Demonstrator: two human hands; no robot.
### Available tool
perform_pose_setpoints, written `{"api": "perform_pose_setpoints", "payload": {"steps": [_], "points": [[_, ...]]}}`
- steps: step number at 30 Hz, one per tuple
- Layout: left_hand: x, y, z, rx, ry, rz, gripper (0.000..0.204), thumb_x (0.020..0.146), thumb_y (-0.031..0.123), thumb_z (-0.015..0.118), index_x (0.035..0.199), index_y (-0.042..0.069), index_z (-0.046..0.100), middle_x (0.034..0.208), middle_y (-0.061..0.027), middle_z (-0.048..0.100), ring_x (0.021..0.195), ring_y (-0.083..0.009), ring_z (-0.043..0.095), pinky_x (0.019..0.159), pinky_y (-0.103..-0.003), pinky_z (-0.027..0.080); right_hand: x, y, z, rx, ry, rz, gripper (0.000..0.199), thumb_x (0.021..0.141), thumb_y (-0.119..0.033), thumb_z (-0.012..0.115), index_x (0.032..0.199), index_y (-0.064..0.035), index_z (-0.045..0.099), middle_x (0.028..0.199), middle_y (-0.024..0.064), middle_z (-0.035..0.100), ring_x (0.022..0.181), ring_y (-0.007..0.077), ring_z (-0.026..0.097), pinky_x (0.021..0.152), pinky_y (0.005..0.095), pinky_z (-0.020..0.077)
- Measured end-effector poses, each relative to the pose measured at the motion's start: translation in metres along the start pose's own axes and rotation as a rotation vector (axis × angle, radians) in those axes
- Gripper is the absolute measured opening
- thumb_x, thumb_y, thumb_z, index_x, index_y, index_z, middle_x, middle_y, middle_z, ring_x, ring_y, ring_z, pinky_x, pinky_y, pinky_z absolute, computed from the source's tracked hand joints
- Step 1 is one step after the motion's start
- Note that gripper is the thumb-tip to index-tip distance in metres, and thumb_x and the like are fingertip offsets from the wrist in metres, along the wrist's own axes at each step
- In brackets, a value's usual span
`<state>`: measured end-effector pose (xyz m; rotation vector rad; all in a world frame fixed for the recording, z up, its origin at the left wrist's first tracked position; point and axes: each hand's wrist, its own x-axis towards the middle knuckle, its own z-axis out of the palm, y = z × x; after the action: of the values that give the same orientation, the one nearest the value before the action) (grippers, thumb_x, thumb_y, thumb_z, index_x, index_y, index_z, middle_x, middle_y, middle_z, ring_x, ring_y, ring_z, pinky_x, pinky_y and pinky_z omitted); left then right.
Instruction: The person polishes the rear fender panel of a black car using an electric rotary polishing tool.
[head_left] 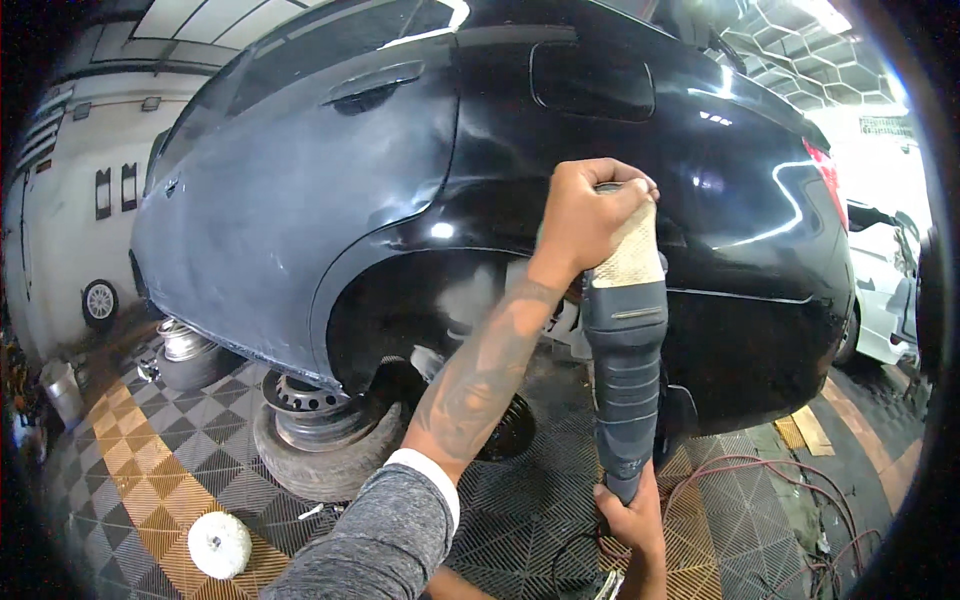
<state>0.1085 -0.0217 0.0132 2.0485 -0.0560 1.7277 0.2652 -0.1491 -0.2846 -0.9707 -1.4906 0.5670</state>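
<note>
A dark-bodied power polisher (628, 350) with a beige, tape-wrapped head stands nearly upright before the black rear side panel (560, 150) of a car. My left hand (595, 215) wraps over its head, thumb along the top. Lower down, my right hand (635, 510) grips the narrow rear end of the body. Whatever sits on the working side of the head is hidden, so contact with the panel cannot be judged. Left of my hands, the car's rear door (280, 190) has a dull, hazy surface, while the panel is glossy.
Under the car lies a tyre with a steel wheel (325, 450), and another wheel (185, 350) farther left. A round white pad (219, 545) rests on the tiled floor (130, 490). Reddish hoses (800, 475) curl at the right. A white vehicle (885, 290) stands beyond.
</note>
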Motion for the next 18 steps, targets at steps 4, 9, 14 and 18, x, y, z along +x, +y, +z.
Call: {"api": "perform_pose_setpoints", "payload": {"steps": [4, 9, 14, 18], "points": [[-0.010, 0.004, -0.058, 0.011, 0.029, 0.016, 0.023, 0.090, 0.015, 0.064, 0.096, -0.006, 0.072, 0.094, -0.0143, 0.074, 0.079, -0.0171, 0.070, 0.073, -0.031, 0.056, 0.016, -0.015, 0.031, -0.148, -0.073, -0.103, 0.107, 0.078, -0.018, 0.073, 0.160, -0.0051, 0.005, 0.131, 0.0215, 0.061, 0.119, 0.0329, 0.061, 0.102, 0.0400, 0.0455], [-0.029, 0.018, -0.131, -0.008, 0.063, 0.005, 0.031, 0.093, 0.020, 0.062, 0.103, -0.008, 0.068, 0.098, -0.0183, 0.073, 0.084, -0.0239, 0.072, 0.077, -0.034, 0.058, 0.034, -0.033, 0.076, -0.185, -0.184, -0.151, 0.109, 0.081, -0.020, 0.071, 0.159, -0.0090, -0.003, 0.117, 0.0276, 0.067, 0.107, 0.0458, 0.067, 0.096, 0.0461, 0.0510], [-0.048, 0.026, -0.189, -0.074, 0.132, -0.004, 0.030, 0.093, 0.017, 0.060, 0.107, -0.008, 0.065, 0.104, -0.0230, 0.071, 0.090, -0.0309, 0.072, 0.080, -0.039, 0.058, 0.047, -0.042, 0.113, -0.172, -0.262, -0.126, 0.107, 0.082, -0.022, 0.070, 0.159, -0.0093, -0.004, 0.114, 0.0315, 0.067, 0.099, 0.0491, 0.067, 0.092, 0.0474, 0.0529], [-0.057, 0.021, -0.225, -0.125, 0.158, 0.025, 0.027, 0.093, 0.016, 0.059, 0.105, -0.007, 0.066, 0.104, -0.0236, 0.070, 0.091, -0.0346, 0.072, 0.082, -0.041, 0.058, 0.057, -0.046, 0.125, -0.193, -0.340, -0.126, 0.107, 0.083, -0.025, 0.069, 0.159, -0.0090, -0.005, 0.108, 0.0336, 0.067, 0.093, 0.0505, 0.068, 0.089, 0.0485, 0.0531]]}}
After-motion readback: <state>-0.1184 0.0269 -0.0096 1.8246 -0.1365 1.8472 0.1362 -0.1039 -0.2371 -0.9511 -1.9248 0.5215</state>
